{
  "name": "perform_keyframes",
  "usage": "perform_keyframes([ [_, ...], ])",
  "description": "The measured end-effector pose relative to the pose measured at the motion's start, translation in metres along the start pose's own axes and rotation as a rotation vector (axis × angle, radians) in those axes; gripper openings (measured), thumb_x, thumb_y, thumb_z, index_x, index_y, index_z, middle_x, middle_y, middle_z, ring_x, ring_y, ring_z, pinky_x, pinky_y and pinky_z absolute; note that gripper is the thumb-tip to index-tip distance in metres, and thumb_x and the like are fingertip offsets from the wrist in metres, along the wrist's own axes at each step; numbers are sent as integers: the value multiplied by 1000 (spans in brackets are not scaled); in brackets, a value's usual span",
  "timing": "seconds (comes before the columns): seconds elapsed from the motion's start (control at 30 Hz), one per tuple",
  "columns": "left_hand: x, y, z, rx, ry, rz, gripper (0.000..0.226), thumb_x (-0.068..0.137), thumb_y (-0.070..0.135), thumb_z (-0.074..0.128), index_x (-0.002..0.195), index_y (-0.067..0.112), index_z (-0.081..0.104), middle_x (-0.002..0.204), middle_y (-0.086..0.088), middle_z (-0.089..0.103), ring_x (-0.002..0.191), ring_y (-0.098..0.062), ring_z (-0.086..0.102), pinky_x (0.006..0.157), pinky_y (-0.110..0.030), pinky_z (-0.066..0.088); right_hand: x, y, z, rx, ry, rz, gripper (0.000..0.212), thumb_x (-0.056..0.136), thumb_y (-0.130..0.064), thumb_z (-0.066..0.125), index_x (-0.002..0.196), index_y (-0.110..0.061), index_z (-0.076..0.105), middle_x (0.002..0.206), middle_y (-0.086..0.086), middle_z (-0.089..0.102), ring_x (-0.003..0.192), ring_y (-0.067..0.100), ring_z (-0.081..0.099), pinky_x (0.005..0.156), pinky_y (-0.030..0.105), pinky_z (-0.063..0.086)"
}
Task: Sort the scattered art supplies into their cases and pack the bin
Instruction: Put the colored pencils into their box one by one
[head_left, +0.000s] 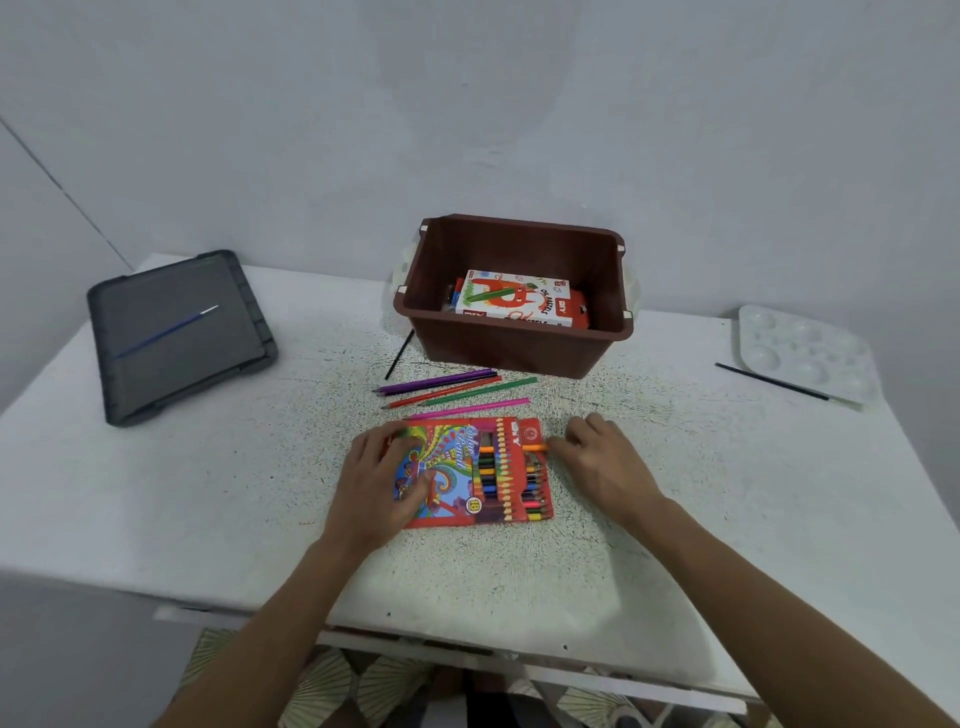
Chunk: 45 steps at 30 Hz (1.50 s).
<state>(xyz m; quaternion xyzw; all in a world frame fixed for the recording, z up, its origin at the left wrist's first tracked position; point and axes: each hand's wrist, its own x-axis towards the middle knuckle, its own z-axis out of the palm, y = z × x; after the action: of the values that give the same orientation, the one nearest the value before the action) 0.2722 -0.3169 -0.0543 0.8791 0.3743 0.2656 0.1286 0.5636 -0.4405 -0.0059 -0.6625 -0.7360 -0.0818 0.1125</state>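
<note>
The setting is presenting as domestic: a plain room corner being used for hobby art. Bare painted walls (519, 104) are meeting at the upper left. A white speckled table (182, 493) is standing against them. Household-grade supplies are lying on it: loose pencils (452, 391) at centre, a palette (800, 353) at right, a brush (166, 332) on a grey lid (208, 364) at left. A brown bin (509, 353) is holding a pastels pack (514, 296). The right hand (602, 467) is pinching an orange pencil (535, 447) at a pencil box (467, 467). Fan-patterned fabric (384, 686) is showing along the bottom edge.
</note>
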Motion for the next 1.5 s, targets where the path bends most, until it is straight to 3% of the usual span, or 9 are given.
perform_keyframes([
  [0.23,0,8,-3,-33,-29,-32,58,85,57,52,121,13,61,133,-1,51,122,-11,42,92,-26,45,5,-15,14,113,-34,71,40,74,-30,83,107,-12,69,93,4,66,85,18,58,74,33,54],
  [0.4,0,9,-6,-77,-49,-34,58,84,58,52,124,16,59,136,2,47,124,-3,36,89,-21,43,-6,-26,17,270,-8,100,51,75,-19,82,121,-5,63,110,7,67,95,19,59,83,32,53],
  [0.57,0,8,-7,-107,-35,-47,51,85,52,53,121,17,61,135,2,49,121,-4,40,87,-23,46,-18,-27,15,436,64,184,40,91,-6,62,131,-4,56,112,9,63,97,19,58,82,32,54],
  [0.73,3,8,-4,-73,5,-104,46,90,49,50,119,14,60,127,0,56,113,-12,52,87,-27,49,-25,-31,12,542,30,290,42,98,-15,51,140,-13,48,121,5,60,104,9,48,88,25,42],
  [0.9,35,12,2,74,43,-151,33,92,38,54,112,13,65,113,-5,66,100,-22,62,88,-43,52,-25,-30,11,579,-10,339,46,100,-17,50,145,-18,41,130,2,57,112,3,43,95,20,35],
  [1.1,89,27,-2,234,-223,66,24,95,29,59,114,21,70,112,0,69,103,-22,63,91,-39,45,-25,-29,11,576,-42,312,50,98,-25,44,147,-17,38,131,3,58,115,6,44,101,30,40],
  [1.2,109,31,-2,261,-354,106,26,97,31,55,118,24,68,114,2,68,104,-19,62,88,-35,49,-23,-29,9,586,-49,332,52,96,-31,39,147,-18,38,132,1,58,115,5,44,99,26,36],
  [1.37,128,38,1,370,-415,157,24,97,29,56,117,23,67,110,2,66,98,-17,62,85,-33,47,-22,-29,7,601,-74,349,51,97,-31,39,146,-19,39,135,0,57,121,12,48,104,34,41],
  [1.5,127,42,6,443,-393,211,17,96,19,53,106,19,67,100,0,66,91,-22,63,82,-36,48,-22,-30,4,603,-99,361,53,96,-33,39,148,-20,37,136,-1,56,123,12,46,104,31,38],
])
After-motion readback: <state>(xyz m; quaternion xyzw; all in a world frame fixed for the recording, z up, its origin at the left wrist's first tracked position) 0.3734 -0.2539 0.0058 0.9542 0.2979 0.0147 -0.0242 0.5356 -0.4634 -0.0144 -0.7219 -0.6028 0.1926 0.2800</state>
